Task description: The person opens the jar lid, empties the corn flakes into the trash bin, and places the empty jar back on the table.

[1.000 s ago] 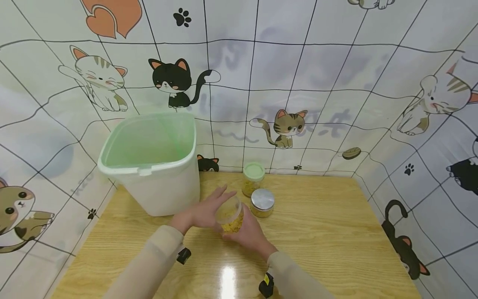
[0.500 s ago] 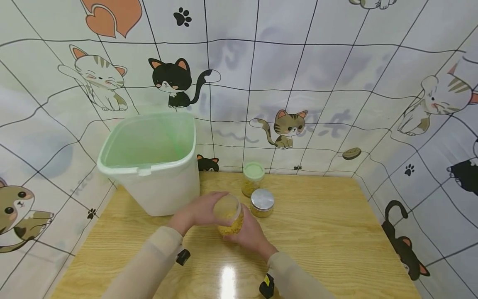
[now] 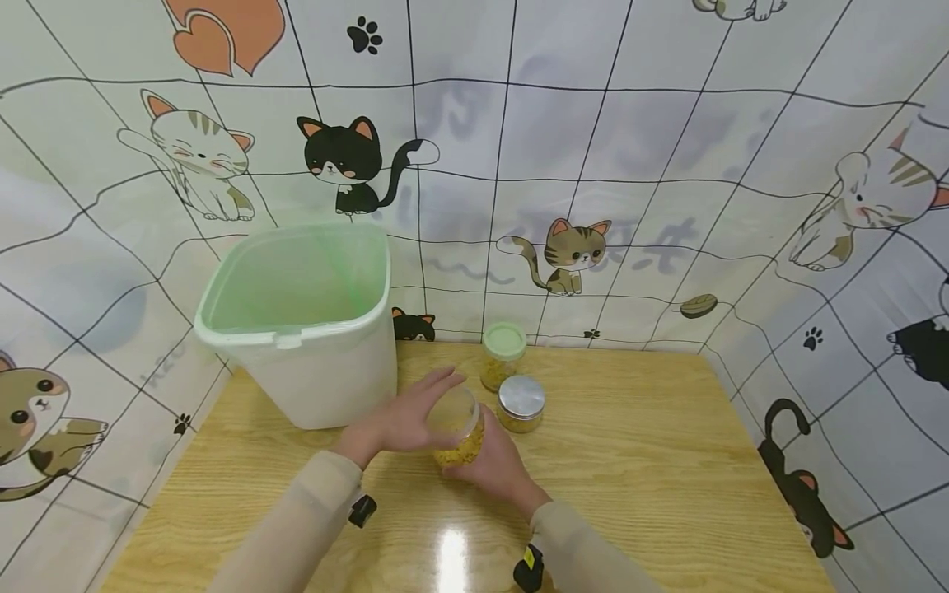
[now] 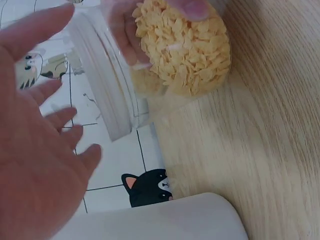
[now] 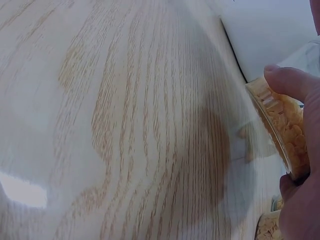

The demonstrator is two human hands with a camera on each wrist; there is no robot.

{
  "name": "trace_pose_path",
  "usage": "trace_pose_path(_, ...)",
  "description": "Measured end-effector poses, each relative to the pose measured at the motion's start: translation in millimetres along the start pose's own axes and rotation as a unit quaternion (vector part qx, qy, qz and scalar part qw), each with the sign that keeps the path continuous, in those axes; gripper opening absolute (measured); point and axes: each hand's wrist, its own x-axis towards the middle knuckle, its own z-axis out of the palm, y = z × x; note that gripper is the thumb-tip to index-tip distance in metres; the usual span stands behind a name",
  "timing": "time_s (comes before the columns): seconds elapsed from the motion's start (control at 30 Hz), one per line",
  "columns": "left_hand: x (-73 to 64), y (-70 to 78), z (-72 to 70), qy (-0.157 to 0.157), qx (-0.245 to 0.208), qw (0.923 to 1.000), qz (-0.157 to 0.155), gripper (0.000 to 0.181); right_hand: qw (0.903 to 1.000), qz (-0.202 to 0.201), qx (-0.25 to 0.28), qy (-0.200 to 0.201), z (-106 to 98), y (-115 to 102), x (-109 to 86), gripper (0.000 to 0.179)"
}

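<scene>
My right hand (image 3: pixel 500 463) grips a clear jar (image 4: pixel 185 50) partly filled with yellow flakes. It holds the jar tilted above the table, its lower part against the palm and thumb, as the right wrist view also shows. A clear lid (image 4: pixel 102 75) sits on the jar's upper end. Beside that lid is my left hand (image 3: pixel 400 418), fingers spread and apart from it in the left wrist view. Behind the jar stand a silver-lidded jar (image 3: pixel 521 403) and a green-lidded jar (image 3: pixel 504 354), both with yellow contents.
A large white bin (image 3: pixel 334 375) with a pale green inside and rim stands at the left, close to my left hand. The wooden table (image 3: pixel 652 461) meets a cat-printed wall covering (image 3: pixel 460 132) at the back and sides.
My left hand's fingers closed over the jar's lid half a second ago and have now spread off it again. My right hand keeps its grip, and the jar stays nearly in place.
</scene>
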Motion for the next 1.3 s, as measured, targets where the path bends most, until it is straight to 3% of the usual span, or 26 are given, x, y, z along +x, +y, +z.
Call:
trace_pose_path(0.07,0.5,-2.8,-1.0,-0.015,-0.018,0.9992,0.032,0.084,1.0,-0.002,0.003,-0.002,0.2,-0.1,-0.2,0.107)
trace_pose_path(0.17,1.3,-6.2,-1.6,-0.033,-0.043,0.9972,0.051,0.089,0.9999,-0.005,0.01,-0.003,0.4,-1.1,-0.5,0.106)
trace_pose_path(0.33,-0.1,-8.6,-2.1,-0.059,-0.071,0.995,0.038,0.088,0.9998,-0.006,0.02,-0.003,-0.1,-3.6,-2.2,0.105)
trace_pose_path(0.5,-0.3,-9.7,-0.8,-0.038,-0.044,0.9977,0.036,0.083,0.9996,-0.004,0.029,0.001,1.3,-5.8,-2.8,0.104)
trace_pose_path(0.57,0.2,-8.6,-0.5,-0.021,-0.019,0.9993,0.025,0.081,0.9996,-0.001,0.028,0.004,1.9,-6.5,-2.3,0.105)
trace_pose_path(0.7,0.8,-3.6,0.3,0.015,0.038,0.9986,-0.034,0.085,0.9999,0.006,0.015,0.006,1.4,-7.8,-1.6,0.106)
trace_pose_path(0.8,0.9,-1.4,2.4,0.027,0.076,0.994,-0.074,0.095,0.9999,0.007,0.008,0.007,1.2,-7.7,-2.0,0.106)
trace_pose_path(0.9,1.2,-0.7,3.9,0.025,0.105,0.9903,-0.088,0.098,1.0,0.005,0.006,0.003,1.6,-6.7,-2.4,0.106)
trace_pose_path(1.0,1.3,-1.4,3.0,0.013,0.107,0.9913,-0.076,0.097,1.0,0.002,0.006,-0.001,1.9,-5.4,-2.4,0.106)
trace_pose_path(1.2,0.5,-7.0,-1.5,-0.033,-0.001,0.9994,-0.005,0.093,1.0,0.001,-0.002,0.001,0.9,-3.2,-1.1,0.109)
trace_pose_path(1.3,0.6,-9.0,-1.5,-0.037,-0.005,0.9993,0.009,0.09,1.0,-0.002,0.002,-0.002,0.0,-3.5,-1.4,0.109)
